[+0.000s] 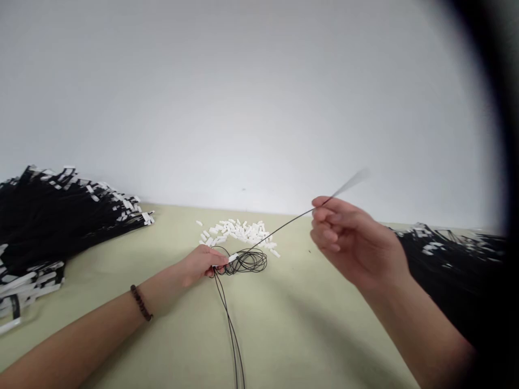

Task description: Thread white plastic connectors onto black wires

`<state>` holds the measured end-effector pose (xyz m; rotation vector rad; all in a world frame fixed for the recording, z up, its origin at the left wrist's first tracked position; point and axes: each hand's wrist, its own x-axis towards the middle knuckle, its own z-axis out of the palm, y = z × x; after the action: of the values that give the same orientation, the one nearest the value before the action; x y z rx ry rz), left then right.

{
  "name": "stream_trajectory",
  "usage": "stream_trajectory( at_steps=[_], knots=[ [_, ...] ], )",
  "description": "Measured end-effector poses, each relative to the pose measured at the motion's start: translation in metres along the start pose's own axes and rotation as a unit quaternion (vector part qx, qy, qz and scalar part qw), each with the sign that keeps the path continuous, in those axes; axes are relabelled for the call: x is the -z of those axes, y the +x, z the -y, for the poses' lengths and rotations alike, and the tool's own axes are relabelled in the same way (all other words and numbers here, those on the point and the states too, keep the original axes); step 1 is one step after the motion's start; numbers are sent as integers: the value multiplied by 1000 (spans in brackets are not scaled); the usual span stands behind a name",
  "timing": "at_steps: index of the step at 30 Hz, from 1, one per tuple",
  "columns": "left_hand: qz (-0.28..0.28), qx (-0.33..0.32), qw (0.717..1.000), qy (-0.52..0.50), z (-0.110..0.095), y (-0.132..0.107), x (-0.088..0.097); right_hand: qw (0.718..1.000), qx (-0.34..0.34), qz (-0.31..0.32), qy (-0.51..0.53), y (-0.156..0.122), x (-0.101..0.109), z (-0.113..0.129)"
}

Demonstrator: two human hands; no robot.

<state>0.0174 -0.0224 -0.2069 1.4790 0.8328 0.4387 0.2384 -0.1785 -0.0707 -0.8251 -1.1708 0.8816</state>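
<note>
Pinching the small white piece (233,257) in the left hand (208,261) at the black cord coil (255,262) over the green tabletop (284,346), best hold the strand (290,221), pinched in the right hand (360,246), evenly taut.

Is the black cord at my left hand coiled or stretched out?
Mostly coiled: the cord bunches in loops beside your left hand, though one strand runs to your right hand and two trail toward you.

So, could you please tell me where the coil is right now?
In the head view, the coil is just below the centre, extending right from the left hand, with the white pieces just behind it.
</note>
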Motion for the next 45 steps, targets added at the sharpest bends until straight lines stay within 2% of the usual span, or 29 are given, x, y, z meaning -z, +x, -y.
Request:
stream_trajectory(
  at_steps=[2,4,6,8,9,11,14,17,25,34,45],
  knots=[
    [3,0,1000,-2,-1,-1,0,997,42,-56,-43,3,7,4],
    [2,4,1000,-8,-2,-2,-1,991,65,-86,-83,8,10,1],
    [-4,9,1000,-19,-2,-1,-1,980,98,-104,-139,13,11,-13],
    [-13,12,999,-29,-2,-1,-1,957,140,-104,-231,14,7,-38],
    [-17,13,999,-32,-1,0,-2,940,158,-95,-287,13,3,-54],
    [-23,10,999,-33,0,1,-2,909,168,-31,-380,6,-7,-89],
    [-17,-3,999,-33,2,2,-2,891,119,77,-430,-12,-26,-135],
    [-11,-7,999,-31,2,2,-3,883,73,110,-450,-27,-37,-159],
    [-24,-15,999,-19,2,-1,-6,893,3,86,-441,-28,-33,-166],
    [-25,-10,999,-19,1,-2,-6,898,18,83,-432,-28,-35,-165],
    [-28,-14,999,-14,1,-1,-7,904,-1,63,-422,-28,-33,-169]
  ],
)
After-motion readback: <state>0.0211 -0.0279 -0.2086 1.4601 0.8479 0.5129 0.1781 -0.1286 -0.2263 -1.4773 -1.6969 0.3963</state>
